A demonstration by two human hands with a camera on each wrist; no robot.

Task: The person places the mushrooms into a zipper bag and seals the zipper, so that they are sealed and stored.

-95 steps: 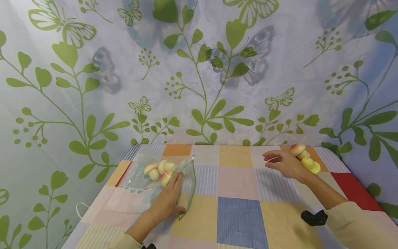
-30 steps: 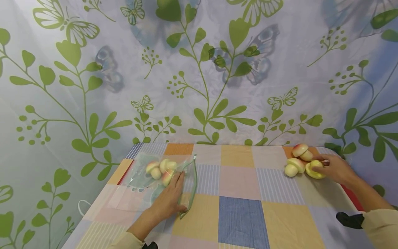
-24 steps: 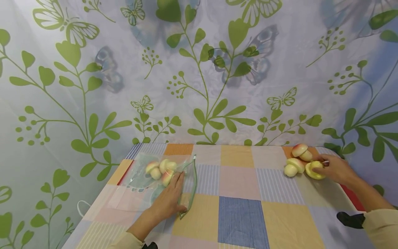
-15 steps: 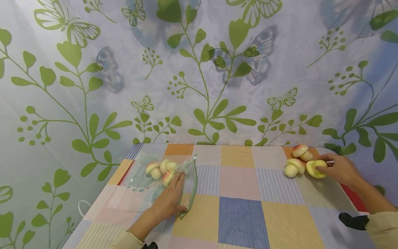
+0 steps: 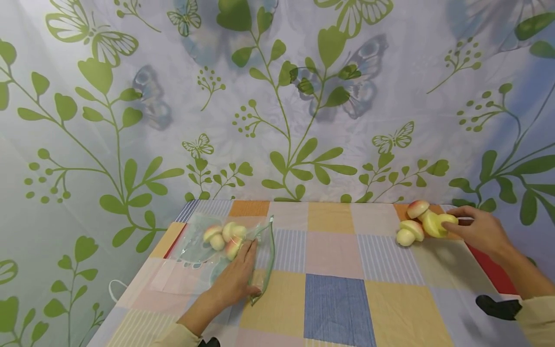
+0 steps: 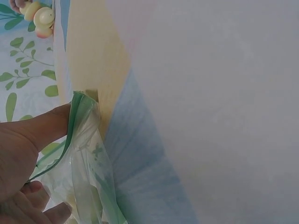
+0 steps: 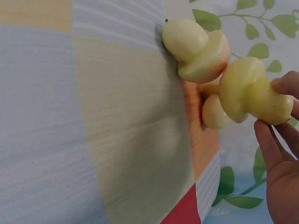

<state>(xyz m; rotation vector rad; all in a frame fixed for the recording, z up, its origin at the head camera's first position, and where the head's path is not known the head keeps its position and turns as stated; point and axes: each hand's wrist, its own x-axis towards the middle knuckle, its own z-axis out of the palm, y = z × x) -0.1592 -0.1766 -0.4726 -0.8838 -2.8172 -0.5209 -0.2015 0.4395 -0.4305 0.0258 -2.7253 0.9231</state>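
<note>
My right hand (image 5: 481, 231) pinches a yellow toy mushroom (image 5: 433, 225) by its stem between thumb and fingers. In the right wrist view that mushroom (image 7: 243, 88) is tilted and raised off the cloth. Close by lie a cream toy mushroom with a reddish cap (image 5: 409, 233) and another red-capped one (image 5: 417, 209), partly hidden behind the yellow one. My left hand (image 5: 234, 277), fingers spread and fairly straight, rests at the mouth of a clear zip bag (image 5: 195, 246). Its thumb pushes at the green zip edge (image 6: 72, 128). Three toy mushrooms (image 5: 214, 236) lie inside the bag.
A patchwork tablecloth (image 5: 334, 308) covers the table. Behind it hangs a curtain (image 5: 277, 96) printed with leaves and butterflies, right at the back edge. A white cord loop (image 5: 114, 289) shows off the table's left side.
The right hand first set a cream mushroom beside the others. It then took hold of the yellow mushroom's stem, lifted it and tipped it over. The left hand has stayed at the bag.
</note>
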